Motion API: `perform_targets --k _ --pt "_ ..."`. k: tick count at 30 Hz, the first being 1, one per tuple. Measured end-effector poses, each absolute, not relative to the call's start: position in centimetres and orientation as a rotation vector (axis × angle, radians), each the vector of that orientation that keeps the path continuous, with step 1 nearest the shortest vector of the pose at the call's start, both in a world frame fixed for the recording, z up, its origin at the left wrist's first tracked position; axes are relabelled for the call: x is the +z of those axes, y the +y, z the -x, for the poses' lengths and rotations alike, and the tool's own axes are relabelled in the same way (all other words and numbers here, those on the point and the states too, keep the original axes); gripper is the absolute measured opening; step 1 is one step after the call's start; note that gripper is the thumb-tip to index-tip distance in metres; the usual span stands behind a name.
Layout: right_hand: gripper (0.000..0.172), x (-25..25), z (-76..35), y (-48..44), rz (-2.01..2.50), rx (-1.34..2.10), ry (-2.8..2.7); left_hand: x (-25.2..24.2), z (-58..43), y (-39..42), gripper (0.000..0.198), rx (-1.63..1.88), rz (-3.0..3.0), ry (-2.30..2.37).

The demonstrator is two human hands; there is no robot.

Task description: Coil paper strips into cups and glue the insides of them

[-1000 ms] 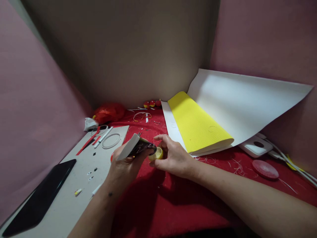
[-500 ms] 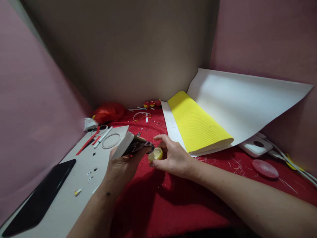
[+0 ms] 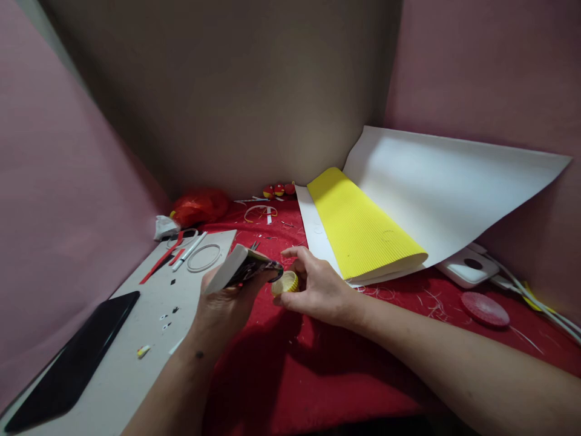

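Observation:
My left hand is closed around a flat tool with a white side and a dark patterned body, its tip pointing at a small round yellow ribbed piece. My right hand pinches that yellow piece between thumb and fingers, just above the red cloth. The tool's tip touches or nearly touches the yellow piece; I cannot tell which.
A grey board at the left carries a white ring, red and white strips, small scraps and a black tablet. Yellow corrugated sheet and white sheet lie at the right. A white device and a red disc sit beyond.
My left hand with the tool has drawn slightly left and tilted. My right hand and the yellow piece have stayed almost where they were.

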State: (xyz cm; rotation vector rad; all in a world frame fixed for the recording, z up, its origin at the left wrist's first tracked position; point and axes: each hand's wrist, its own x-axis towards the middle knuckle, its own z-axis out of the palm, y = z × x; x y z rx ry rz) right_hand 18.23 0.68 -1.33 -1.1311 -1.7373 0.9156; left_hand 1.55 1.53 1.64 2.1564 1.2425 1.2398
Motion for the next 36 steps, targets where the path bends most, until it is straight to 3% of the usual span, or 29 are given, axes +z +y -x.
perform_targets --k 27,36 --pt "0.058 -1.34 -18.12 0.72 1.098 0.912 -1.734 1.49 -1.57 1.54 0.005 1.220 -2.108 1.264" --pt "0.059 -1.79 -18.34 0.84 1.086 0.902 -1.743 1.97 -1.83 1.45 0.014 1.273 -2.129 1.332"
